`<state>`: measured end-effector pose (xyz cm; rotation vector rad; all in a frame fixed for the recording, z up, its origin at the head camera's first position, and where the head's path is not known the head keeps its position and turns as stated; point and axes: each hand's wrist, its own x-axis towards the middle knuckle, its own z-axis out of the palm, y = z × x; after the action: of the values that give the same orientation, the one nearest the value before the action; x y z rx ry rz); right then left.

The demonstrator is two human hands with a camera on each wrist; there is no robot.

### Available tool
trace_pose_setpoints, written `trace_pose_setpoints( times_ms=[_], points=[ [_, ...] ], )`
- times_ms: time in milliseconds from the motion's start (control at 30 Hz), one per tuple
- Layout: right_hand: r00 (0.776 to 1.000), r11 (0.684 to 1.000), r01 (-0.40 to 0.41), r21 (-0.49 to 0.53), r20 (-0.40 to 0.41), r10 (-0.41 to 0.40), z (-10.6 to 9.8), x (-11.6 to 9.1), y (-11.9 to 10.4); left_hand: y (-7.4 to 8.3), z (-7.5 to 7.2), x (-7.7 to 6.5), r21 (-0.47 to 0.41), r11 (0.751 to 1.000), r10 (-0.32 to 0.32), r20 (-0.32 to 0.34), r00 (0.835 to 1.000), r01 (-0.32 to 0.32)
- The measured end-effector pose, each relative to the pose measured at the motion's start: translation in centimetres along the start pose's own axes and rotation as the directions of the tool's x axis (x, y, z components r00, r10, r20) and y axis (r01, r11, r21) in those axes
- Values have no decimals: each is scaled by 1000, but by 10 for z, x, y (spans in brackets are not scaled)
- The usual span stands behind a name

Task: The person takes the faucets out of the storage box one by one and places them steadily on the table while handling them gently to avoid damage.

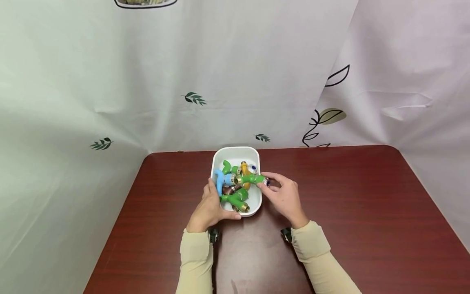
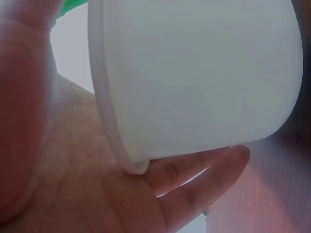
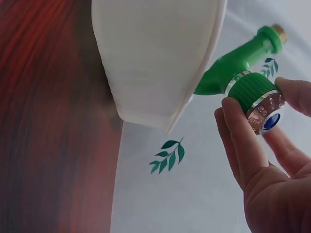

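Observation:
A white plastic tub [image 1: 235, 152] holds several plastic taps. My left hand [image 1: 209, 209] grips the tub's near left corner, with the fingers along its outer wall [image 2: 194, 73] and the thumb at the near rim. Over the tub's right side, my right hand [image 1: 284, 198] pinches a green tap [image 3: 248, 58] by its ribbed knob, which has a silver cap with a blue centre. Inside lie a light blue tap [image 1: 219, 181], a yellow tap [image 1: 244, 166] partly hidden under the held one, another green tap [image 1: 235, 199] in front and one more green tap [image 1: 226, 167] behind.
The tub stands on a dark red wooden table [image 1: 352, 196], near its back edge. A pale curtain [image 1: 235, 73] with leaf prints hangs behind and at both sides. Dark straps with small devices [image 1: 286, 234] sit at both wrists.

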<state>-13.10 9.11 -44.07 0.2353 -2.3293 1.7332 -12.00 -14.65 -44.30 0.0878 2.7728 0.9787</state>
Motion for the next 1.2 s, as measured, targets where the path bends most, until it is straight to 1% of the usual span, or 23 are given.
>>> trace_pose_setpoints(
  times_ms=[200, 367, 467, 600, 700, 833, 1000, 1067, 1200],
  points=[
    [1000, 994, 11, 109, -5, -10, -4, 2, 0, 0, -1, 0, -7, 1000, 0, -3, 1000, 0],
    [999, 986, 6, 166, -33, 0, -6, 3, 0, 1, -1, 0, -9, 1000, -6, 2, 1000, 6],
    [999, 984, 9, 178, -53, 0, -8, 4, -2, 1, -1, 0, -9, 1000, -6, 3, 1000, 6],
    [997, 984, 2, 180, -79, 12, -13, 6, -7, 0, -1, -1, -4, 1000, 9, 1, 1000, -9],
    [994, 983, -9, 184, -109, 29, -17, 8, -2, 0, -1, -1, -5, 1000, 17, -2, 1000, -17],
    [984, 983, -41, 180, -165, 71, -21, 9, 3, 0, 0, -1, -3, 1000, 10, 0, 1000, -10],
    [968, 981, -91, 170, -217, 127, -28, 8, -19, 0, -1, -1, 2, 1000, -1, 6, 1000, 1],
    [964, 980, -91, 177, -230, 131, -30, 8, -25, 1, -1, -1, 1, 1000, -4, 7, 1000, 4],
    [955, 975, -109, 193, -251, 157, -32, 11, -11, 1, -1, -1, 1, 1000, -7, 9, 1000, 7]
  ],
)
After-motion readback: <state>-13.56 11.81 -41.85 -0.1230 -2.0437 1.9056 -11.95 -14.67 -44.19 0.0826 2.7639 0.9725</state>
